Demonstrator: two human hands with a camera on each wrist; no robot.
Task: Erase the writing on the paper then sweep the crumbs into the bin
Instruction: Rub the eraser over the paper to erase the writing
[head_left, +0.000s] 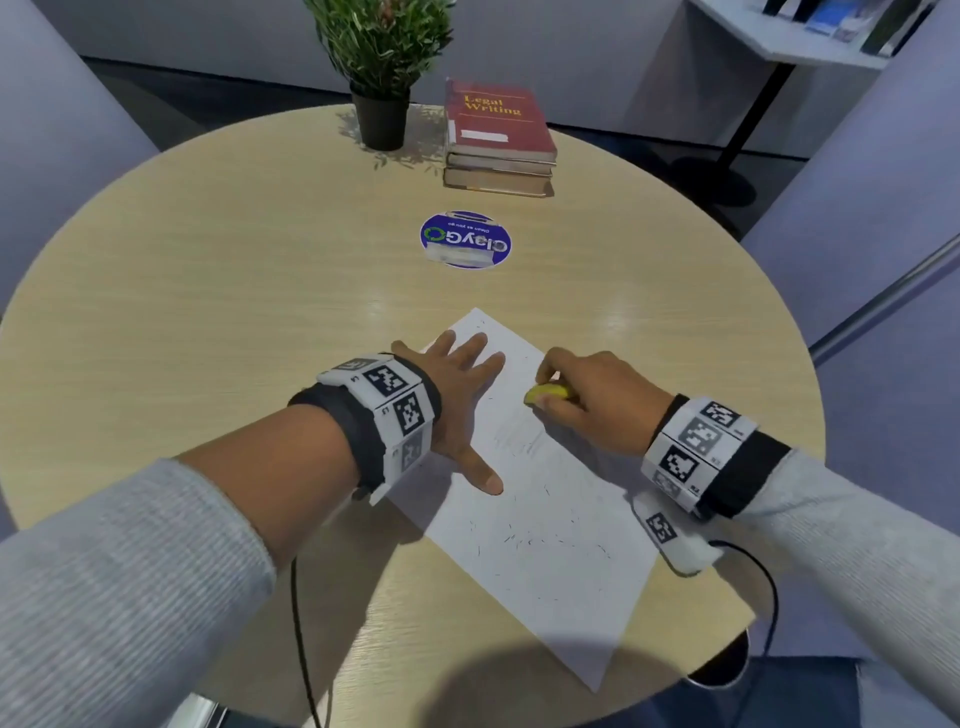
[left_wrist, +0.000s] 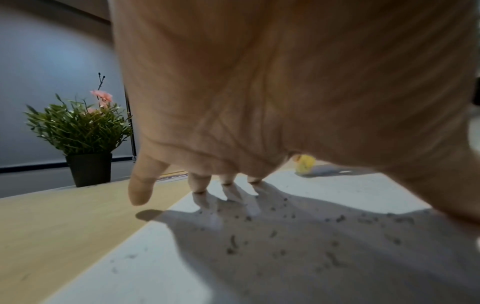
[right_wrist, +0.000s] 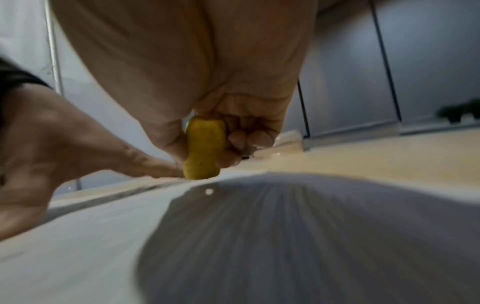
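Low in the frame's centre, the paper (head_left: 545, 499) lay slantwise on the round surface (head_left: 208, 291). The left hand (head_left: 457, 410) pressed it flat, fingers (head_left: 467, 351) spread wide. At centre right, the right hand (head_left: 597, 400) pinched a yellow eraser (head_left: 545, 393) against the sheet (dark crumbs (left_wrist: 233, 240) scattered across it).
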